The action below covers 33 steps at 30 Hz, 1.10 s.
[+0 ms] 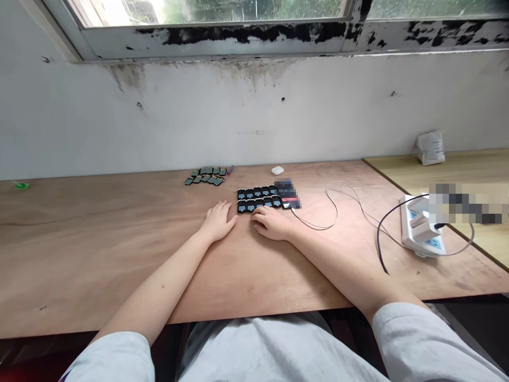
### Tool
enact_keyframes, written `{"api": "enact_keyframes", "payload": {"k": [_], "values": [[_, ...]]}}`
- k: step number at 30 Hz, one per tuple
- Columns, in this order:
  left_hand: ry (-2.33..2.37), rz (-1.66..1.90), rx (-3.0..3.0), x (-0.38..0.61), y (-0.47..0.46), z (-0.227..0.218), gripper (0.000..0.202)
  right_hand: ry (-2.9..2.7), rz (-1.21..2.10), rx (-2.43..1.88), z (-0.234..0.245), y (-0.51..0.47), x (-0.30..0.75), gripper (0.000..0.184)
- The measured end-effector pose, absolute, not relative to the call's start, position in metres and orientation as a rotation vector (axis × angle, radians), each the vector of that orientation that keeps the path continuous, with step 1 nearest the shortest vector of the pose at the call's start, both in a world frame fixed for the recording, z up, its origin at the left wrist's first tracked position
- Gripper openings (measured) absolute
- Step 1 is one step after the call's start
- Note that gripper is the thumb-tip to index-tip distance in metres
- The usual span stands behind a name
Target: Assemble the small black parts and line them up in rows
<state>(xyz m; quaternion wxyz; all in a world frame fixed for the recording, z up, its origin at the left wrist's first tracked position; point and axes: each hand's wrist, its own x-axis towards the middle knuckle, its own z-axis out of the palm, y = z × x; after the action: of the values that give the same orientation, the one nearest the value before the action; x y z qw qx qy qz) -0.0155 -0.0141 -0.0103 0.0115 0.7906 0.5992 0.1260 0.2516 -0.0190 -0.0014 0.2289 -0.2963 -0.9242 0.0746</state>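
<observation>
Seen from the head camera, the person's left hand is resting flat and palm-down on a pale plywood desk, its fingers slightly spread and holding nothing. Its fingertips are stopping just beside the left end of two rows of small black rectangular cards with blue labels. The person's right hand is lying palm-down with its fingers loosely curved, also holding nothing. Its fingertips are reaching the lower edge of the rows, though I cannot tell whether they are touching the cards.

The two rows are lying side by side between the hands and the wall, just ahead of the gap between the hands and closer to the right hand. Their long axis is running left to right, roughly parallel to the desk's far edge and rising slightly to the right, while each card is standing with its length pointing toward the wall. A pixelated patch is hiding their right end.

Farther left, a loose cluster of small grey-green rectangular chips is lying near the wall. A white oval earbud case is sitting beyond the rows, a thin white cable is curling rightward from them, and a white power strip is lying at the right with a black cable looping from it.
</observation>
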Motion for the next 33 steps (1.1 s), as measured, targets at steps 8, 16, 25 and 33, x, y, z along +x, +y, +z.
{"api": "enact_keyframes", "payload": {"k": [8, 16, 25, 33], "values": [[1.994, 0.173, 2.377, -0.016, -0.016, -0.008, 0.078, -2.541, 0.166, -0.853, -0.001, -0.020, 0.252, 0.020], [2.001, 0.135, 2.392, -0.017, -0.017, -0.007, 0.080, -2.526, 0.173, -0.859, 0.002, -0.022, 0.252, 0.017], [1.985, 0.157, 2.374, -0.017, -0.016, -0.007, 0.080, -2.502, 0.025, -0.955, 0.002, -0.019, 0.255, 0.017], [1.968, 0.137, 2.366, -0.018, -0.018, -0.002, 0.079, -2.176, -0.201, -1.290, 0.015, -0.003, 0.278, 0.029]]}}
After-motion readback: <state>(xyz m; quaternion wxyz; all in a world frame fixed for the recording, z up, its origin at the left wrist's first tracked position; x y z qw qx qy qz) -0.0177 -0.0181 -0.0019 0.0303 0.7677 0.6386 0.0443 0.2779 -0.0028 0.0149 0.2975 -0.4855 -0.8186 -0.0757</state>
